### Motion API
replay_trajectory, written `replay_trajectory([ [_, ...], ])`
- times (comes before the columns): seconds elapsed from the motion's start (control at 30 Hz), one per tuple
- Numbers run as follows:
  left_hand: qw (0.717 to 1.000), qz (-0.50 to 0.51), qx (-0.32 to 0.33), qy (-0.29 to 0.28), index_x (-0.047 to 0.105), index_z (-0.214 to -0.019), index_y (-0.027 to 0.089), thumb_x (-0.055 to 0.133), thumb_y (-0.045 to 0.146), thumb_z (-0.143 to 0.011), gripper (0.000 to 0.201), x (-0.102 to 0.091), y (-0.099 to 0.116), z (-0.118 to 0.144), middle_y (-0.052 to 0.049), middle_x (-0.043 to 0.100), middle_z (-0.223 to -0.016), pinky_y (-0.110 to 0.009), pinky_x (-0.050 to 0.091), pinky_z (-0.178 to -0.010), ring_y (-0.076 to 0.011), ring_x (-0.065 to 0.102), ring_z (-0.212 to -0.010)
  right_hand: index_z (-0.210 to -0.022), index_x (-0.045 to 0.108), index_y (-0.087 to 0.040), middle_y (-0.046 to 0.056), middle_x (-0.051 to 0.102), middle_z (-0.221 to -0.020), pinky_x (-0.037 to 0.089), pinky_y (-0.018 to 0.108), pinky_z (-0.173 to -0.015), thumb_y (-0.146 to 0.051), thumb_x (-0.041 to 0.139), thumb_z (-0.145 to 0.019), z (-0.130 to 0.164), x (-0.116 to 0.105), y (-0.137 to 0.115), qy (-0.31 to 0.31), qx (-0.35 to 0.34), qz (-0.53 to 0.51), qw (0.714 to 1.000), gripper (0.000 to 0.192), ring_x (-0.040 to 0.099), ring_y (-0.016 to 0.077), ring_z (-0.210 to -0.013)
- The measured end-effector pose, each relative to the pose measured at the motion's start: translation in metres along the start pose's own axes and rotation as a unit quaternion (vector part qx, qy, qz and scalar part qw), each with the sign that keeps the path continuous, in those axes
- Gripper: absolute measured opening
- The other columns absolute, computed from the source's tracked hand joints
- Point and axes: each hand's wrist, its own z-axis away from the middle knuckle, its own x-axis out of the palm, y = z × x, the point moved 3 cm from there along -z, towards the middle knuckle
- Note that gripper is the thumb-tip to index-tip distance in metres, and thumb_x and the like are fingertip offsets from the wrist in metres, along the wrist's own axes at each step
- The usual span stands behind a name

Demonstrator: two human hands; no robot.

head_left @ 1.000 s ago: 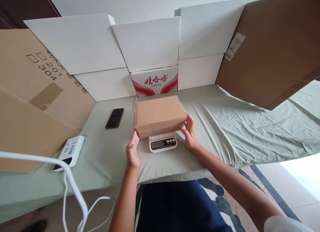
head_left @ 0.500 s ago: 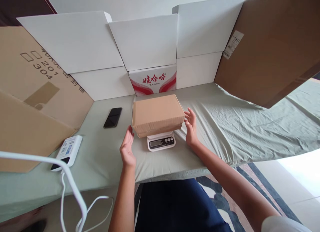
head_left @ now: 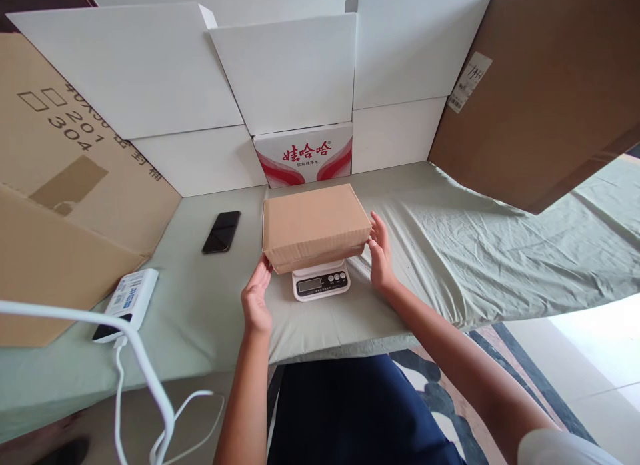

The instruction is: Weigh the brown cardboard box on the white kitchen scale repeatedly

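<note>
A closed brown cardboard box (head_left: 313, 223) rests on a small white digital scale (head_left: 321, 282) in the middle of the table. My left hand (head_left: 257, 297) touches the box's near left corner with its fingertips. My right hand (head_left: 381, 254) lies flat against the box's right side. The box sits clasped between the two hands. The scale's display and buttons show below the box's front edge.
A black phone (head_left: 221, 231) lies left of the box. A white power bank (head_left: 127, 301) with a white cable (head_left: 135, 365) sits near the left front. White and brown cartons, among them one with red print (head_left: 303, 154), wall in the sheet-covered table (head_left: 475, 251).
Half a second ago both hands hung apart from the box; now they have closed in again and touch its sides. The view has tilted slightly.
</note>
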Motion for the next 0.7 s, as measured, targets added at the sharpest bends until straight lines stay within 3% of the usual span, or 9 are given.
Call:
replay_trajectory([
  [0.47, 1.0, -0.014, -0.023, 0.006, 0.075, -0.125, 0.018, 0.055, 0.046, -0.079, 0.057, 0.0, -0.004, 0.001, -0.014, 0.069, -0.136, -0.052, 0.037, -0.12, -0.0352, 0.054, -0.139, -0.155, 0.035, -0.033, 0.008, 0.041, -0.162, 0.043, 0.055, -0.118, -0.065, 0.044, -0.097, 0.001, 0.005, -0.004, -0.03, 0.008, -0.002, 1.0, 0.066, 0.04, 0.0326, -0.149],
  [0.6, 0.999, -0.012, -0.033, 0.01, 0.076, -0.123, 0.018, 0.055, 0.046, -0.077, 0.057, 0.002, -0.002, 0.001, -0.014, 0.069, -0.136, -0.054, 0.037, -0.12, -0.0361, 0.056, -0.137, -0.158, 0.028, -0.036, 0.006, 0.034, -0.166, 0.041, 0.058, -0.119, -0.065, 0.047, -0.096, 0.004, 0.007, -0.007, -0.036, -0.006, -0.013, 0.999, 0.071, 0.036, 0.0336, -0.152],
  [0.7, 1.0, 0.007, -0.017, 0.011, 0.076, -0.122, 0.017, 0.054, 0.048, -0.078, 0.058, 0.006, 0.008, -0.014, -0.016, 0.068, -0.136, -0.055, 0.038, -0.119, -0.0365, 0.055, -0.138, -0.159, 0.022, -0.04, 0.004, 0.028, -0.169, 0.041, 0.057, -0.12, -0.066, 0.047, -0.096, -0.007, 0.01, -0.016, -0.049, -0.031, -0.013, 0.998, 0.073, 0.035, 0.0332, -0.153],
])
